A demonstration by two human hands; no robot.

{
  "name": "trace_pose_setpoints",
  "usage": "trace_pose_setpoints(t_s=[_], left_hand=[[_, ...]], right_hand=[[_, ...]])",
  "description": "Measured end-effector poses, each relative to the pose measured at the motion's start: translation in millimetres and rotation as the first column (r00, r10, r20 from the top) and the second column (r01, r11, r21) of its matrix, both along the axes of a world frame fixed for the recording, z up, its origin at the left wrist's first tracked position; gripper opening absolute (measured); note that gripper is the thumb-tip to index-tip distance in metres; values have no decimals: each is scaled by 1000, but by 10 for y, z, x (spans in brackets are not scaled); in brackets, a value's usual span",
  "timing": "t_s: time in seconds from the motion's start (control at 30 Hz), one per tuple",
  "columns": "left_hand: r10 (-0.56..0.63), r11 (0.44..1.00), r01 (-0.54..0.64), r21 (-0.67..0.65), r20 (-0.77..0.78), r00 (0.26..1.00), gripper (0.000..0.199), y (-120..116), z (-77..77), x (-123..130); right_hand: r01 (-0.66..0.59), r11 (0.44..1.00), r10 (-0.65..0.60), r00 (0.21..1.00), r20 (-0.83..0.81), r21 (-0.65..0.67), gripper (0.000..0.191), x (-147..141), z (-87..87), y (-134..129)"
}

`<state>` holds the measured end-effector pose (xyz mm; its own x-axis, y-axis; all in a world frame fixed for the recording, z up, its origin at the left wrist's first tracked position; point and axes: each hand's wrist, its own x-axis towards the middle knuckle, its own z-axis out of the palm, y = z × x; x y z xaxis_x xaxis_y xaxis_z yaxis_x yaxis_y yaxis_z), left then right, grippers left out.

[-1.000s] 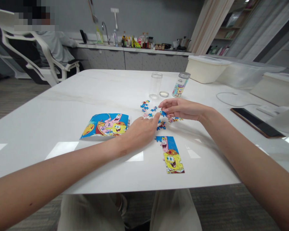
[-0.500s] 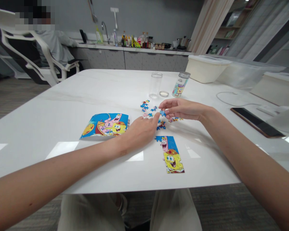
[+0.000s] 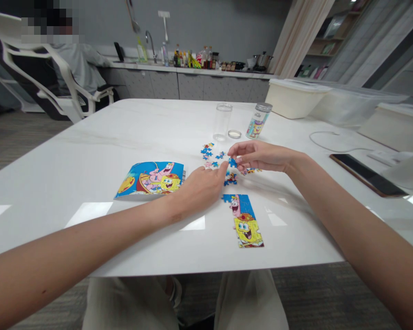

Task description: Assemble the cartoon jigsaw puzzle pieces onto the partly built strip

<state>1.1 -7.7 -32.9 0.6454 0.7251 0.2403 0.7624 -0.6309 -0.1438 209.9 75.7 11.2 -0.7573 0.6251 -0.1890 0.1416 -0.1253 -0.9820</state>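
Observation:
My right hand (image 3: 258, 155) pinches a small blue puzzle piece (image 3: 232, 162) between thumb and fingers, above the loose pieces. Close beside it is my left hand (image 3: 208, 185), palm down, its fingers curled and one fingertip near that piece; whatever its fingers hold, if anything, is hidden. Loose puzzle pieces (image 3: 208, 150) lie beyond both hands, and more loose pieces (image 3: 231, 178) lie between them. Nearer the table's front edge is a joined strip of puzzle (image 3: 247, 224) showing a yellow and a pink cartoon figure. A curved picture sheet (image 3: 151, 179) lies left of my left hand.
Behind the pieces stand a clear jar (image 3: 222, 121), its loose lid (image 3: 234, 134) and a lidded jar (image 3: 259, 121). A phone (image 3: 366, 175), a white cable (image 3: 313, 140) and plastic boxes (image 3: 294, 98) occupy the right. A person (image 3: 77, 64) sits at the far left.
The blue piece in my right hand has tilted slightly and looks darker blue. Both hands otherwise keep nearly the same place.

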Motion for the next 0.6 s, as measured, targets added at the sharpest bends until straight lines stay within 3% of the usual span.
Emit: trace_pose_setpoints(t_s=[0.6], left_hand=[[25, 999, -25, -41, -17, 1000, 43, -5, 19, 10]], right_hand=[[-24, 1000, 24, 1000, 1, 0, 16, -21, 31, -32]])
